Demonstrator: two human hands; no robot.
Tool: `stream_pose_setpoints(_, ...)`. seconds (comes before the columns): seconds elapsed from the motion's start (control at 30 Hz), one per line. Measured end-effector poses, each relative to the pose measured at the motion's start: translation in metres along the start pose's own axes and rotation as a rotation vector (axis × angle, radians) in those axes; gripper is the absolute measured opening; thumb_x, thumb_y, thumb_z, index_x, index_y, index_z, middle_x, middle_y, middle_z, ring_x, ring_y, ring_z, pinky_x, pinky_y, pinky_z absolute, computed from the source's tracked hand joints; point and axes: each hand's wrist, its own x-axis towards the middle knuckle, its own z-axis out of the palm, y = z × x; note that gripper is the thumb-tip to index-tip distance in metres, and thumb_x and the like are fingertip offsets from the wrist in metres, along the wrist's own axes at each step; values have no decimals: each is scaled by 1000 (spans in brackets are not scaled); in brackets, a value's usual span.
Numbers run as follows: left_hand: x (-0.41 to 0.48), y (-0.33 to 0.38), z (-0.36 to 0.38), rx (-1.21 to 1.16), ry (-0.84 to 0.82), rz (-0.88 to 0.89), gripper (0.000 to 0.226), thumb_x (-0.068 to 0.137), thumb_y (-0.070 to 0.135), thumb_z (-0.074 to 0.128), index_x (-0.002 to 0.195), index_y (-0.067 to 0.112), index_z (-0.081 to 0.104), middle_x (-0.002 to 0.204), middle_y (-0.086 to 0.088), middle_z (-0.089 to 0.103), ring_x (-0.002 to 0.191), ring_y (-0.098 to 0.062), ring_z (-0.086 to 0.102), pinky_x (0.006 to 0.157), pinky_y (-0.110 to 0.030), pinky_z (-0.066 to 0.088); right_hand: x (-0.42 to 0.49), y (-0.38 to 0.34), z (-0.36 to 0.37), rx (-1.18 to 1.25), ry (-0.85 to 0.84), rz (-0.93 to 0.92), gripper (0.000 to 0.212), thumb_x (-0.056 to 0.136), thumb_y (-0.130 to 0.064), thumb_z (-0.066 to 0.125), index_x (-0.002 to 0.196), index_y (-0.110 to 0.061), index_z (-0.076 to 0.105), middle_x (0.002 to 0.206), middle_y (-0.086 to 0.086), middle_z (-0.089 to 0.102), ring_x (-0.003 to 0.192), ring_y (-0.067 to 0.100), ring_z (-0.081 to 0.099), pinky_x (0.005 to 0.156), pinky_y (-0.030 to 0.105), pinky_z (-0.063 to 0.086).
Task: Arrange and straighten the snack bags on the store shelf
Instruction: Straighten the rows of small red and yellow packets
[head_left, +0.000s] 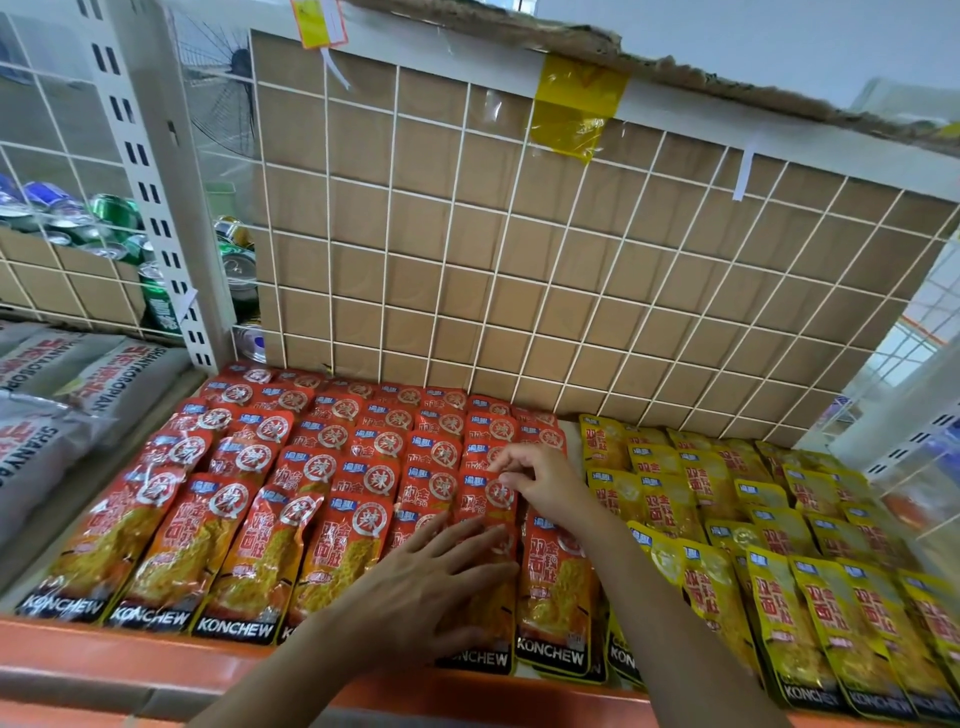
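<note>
Rows of red snack bags (249, 540) labelled KONCHEW cover the left and middle of the shelf, overlapping like tiles. Yellow snack bags (810, 597) of the same brand fill the right part. My left hand (431, 587) lies flat, fingers apart, pressing on a red bag (485, 506) in the front row. My right hand (540, 478) pinches the top edge of that same red bag, at the boundary between red and yellow bags. The lower part of the bag is hidden under my left hand.
An orange shelf lip (104, 649) runs along the front. A white wire grid (519, 260) backed by brown cardboard stands behind the bags. Grey sacks (47, 415) lie at the left. Drink cans (114, 218) sit behind the left grid, beside a white slotted upright (156, 208).
</note>
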Motion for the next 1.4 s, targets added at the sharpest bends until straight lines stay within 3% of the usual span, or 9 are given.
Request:
stream_pose_setpoints(0.4, -2, -1, 3, -77, 18, -7, 59, 90, 68, 23, 142, 39, 27, 149, 7, 32, 138, -15, 26, 106, -50, 21, -4, -5, 0, -38, -27, 3, 14, 89, -17, 58, 87, -30, 60, 97, -9, 60, 97, 10, 58, 85, 31, 50)
stream_pose_setpoints(0.57, -2, 0, 3, -57, 41, 18, 59, 90, 69, 22, 140, 40, 31, 145, 9, 39, 135, -13, 33, 105, -43, 30, -5, -7, -2, -50, -25, 6, 9, 89, -18, 59, 92, -26, 63, 98, -10, 59, 97, 8, 56, 86, 29, 47)
stream_pose_setpoints(0.67, -2, -1, -2, -67, 33, -36, 59, 90, 69, 20, 140, 39, 31, 147, 11, 36, 134, -9, 33, 104, -42, 33, -10, -6, -7, -42, 71, -5, 11, 90, -22, 58, 99, -23, 63, 102, -9, 61, 96, 5, 54, 82, 20, 43)
stream_pose_setpoints(0.77, 3, -8, -4, -228, 51, -91, 58, 91, 66, 20, 143, 40, 20, 154, 13, 13, 140, -5, 7, 112, -49, 3, -17, -2, -18, -119, 203, 24, 13, 91, -24, 55, 101, -22, 63, 101, -7, 62, 91, 6, 54, 77, 19, 44)
stream_pose_setpoints(0.87, 14, -13, -8, -325, 94, -143, 67, 84, 69, 9, 144, 40, 17, 154, 16, 5, 139, -2, -4, 109, -33, -15, -29, 4, -30, -191, 240, 76, 13, 91, -25, 55, 102, -23, 62, 98, -12, 59, 88, 4, 51, 70, 18, 40)
stream_pose_setpoints(0.97, 28, -14, -13, -345, 100, -163, 75, 78, 70, 3, 143, 37, 23, 153, 16, 11, 135, 2, -2, 111, -24, -7, -42, 12, -38, -259, 207, 105, 14, 90, -30, 56, 101, -26, 63, 102, -11, 61, 89, 3, 50, 75, 20, 40)
stream_pose_setpoints(1.1, 42, -13, -13, -323, 84, -176, 69, 83, 64, 15, 143, 32, 29, 153, 11, 19, 140, -8, 11, 115, -30, 6, -58, 15, -43, -280, 103, 122, 21, 88, -34, 59, 105, -24, 64, 106, -7, 64, 88, 3, 51, 74, 19, 37)
stream_pose_setpoints(1.3, 53, -10, -10, -307, 22, -200, 79, 73, 63, 4, 144, 34, 22, 154, 13, 11, 142, -7, 3, 106, -23, -8, -69, 14, -41, -264, -18, 95, 23, 83, -36, 64, 101, -21, 65, 101, -10, 59, 89, 2, 47, 70, 16, 36)
stream_pose_setpoints(1.4, 52, -9, -6, -341, 12, -200, 83, 74, 76, 4, 143, 35, 24, 154, 13, 12, 142, -8, 2, 110, -26, -7, -69, 14, -38, -224, 2, 72, 18, 82, -34, 65, 94, -20, 64, 97, -9, 58, 91, 5, 51, 77, 20, 39)
